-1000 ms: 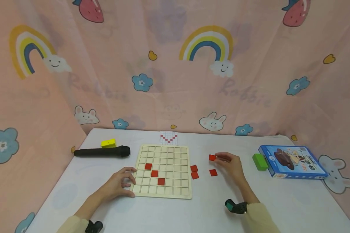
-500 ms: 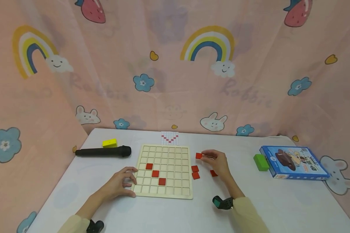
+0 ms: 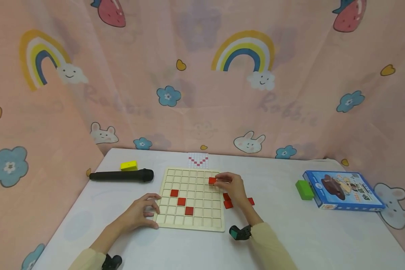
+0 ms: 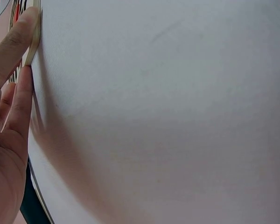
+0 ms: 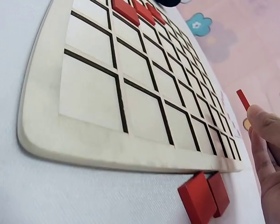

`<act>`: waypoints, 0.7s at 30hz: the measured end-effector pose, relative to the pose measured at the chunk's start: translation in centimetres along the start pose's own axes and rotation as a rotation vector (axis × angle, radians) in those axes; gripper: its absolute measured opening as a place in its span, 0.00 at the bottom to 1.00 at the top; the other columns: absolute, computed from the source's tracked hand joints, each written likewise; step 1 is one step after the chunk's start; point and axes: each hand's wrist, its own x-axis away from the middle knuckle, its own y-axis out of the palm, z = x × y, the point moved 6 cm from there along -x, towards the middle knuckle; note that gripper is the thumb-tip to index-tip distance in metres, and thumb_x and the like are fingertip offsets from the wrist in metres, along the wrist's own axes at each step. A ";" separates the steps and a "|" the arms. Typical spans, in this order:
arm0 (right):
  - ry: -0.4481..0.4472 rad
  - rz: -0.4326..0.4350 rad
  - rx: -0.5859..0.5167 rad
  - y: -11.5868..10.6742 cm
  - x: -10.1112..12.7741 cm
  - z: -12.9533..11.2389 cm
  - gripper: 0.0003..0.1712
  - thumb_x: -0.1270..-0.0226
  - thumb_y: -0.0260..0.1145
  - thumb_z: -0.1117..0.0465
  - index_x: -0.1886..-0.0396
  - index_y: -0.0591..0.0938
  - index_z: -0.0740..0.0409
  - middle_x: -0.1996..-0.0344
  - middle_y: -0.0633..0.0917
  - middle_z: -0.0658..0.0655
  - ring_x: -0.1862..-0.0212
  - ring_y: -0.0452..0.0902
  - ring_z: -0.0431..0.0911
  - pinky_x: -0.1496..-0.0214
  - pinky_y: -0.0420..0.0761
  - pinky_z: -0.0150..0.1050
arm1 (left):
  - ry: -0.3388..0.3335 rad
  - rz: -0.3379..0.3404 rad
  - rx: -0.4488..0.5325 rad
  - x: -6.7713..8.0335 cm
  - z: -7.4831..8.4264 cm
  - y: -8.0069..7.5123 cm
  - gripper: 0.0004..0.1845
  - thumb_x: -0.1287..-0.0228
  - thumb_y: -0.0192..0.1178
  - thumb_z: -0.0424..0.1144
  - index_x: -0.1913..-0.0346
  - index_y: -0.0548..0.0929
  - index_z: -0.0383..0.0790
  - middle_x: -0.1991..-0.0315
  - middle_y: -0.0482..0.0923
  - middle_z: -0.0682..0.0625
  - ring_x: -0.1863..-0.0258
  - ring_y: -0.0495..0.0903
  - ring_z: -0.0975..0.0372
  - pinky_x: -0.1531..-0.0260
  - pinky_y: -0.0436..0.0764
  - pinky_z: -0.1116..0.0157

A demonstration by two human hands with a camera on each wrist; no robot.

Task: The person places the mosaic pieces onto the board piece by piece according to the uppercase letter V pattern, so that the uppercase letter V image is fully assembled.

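A pale wooden grid board [image 3: 202, 217] lies on the white table, with three red tiles [image 3: 181, 201] set in a diagonal on its left half. My right hand [image 3: 230, 186] pinches a red tile [image 3: 212, 180] above the board's upper right cells; the right wrist view shows that tile [image 5: 242, 99] edge-on at my fingertips. Three loose red tiles [image 3: 227, 204] lie just right of the board, partly behind my right wrist. My left hand [image 3: 141, 213] rests against the board's lower left corner, its fingers [image 4: 16, 42] pressing the board's edge [image 4: 33, 39].
A black microphone [image 3: 121, 175] and a yellow block [image 3: 128, 165] lie at the back left. A small red-and-white pattern card [image 3: 198, 160] sits behind the board. A green block [image 3: 304, 189] and a blue box [image 3: 343, 189] are at the right. Pink printed curtains surround the table.
My right hand has carried the red tile leftward from the table right of the board to above the board's upper right cells. The left hand has stayed at the corner.
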 end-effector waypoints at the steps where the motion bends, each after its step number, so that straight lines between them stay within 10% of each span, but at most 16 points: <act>1: -0.017 -0.001 -0.003 0.4 -0.1 -0.1 0.14 0.45 0.73 0.69 0.57 0.84 0.64 0.60 0.86 0.60 0.57 0.82 0.51 0.52 0.85 0.37 | 0.000 0.002 -0.002 0.0 0.0 0.0 0.19 0.63 0.79 0.38 0.67 0.80 0.43 0.36 0.64 0.40 0.40 0.66 0.42 0.54 0.83 0.70; 21: -0.107 -0.117 -0.035 7.7 -0.9 -2.0 0.12 0.46 0.72 0.71 0.61 0.84 0.67 0.64 0.85 0.61 0.60 0.83 0.51 0.56 0.86 0.38 | 0.002 0.002 -0.028 -0.1 -0.1 0.0 0.19 0.63 0.79 0.37 0.67 0.80 0.44 0.36 0.64 0.42 0.39 0.67 0.44 0.55 0.83 0.70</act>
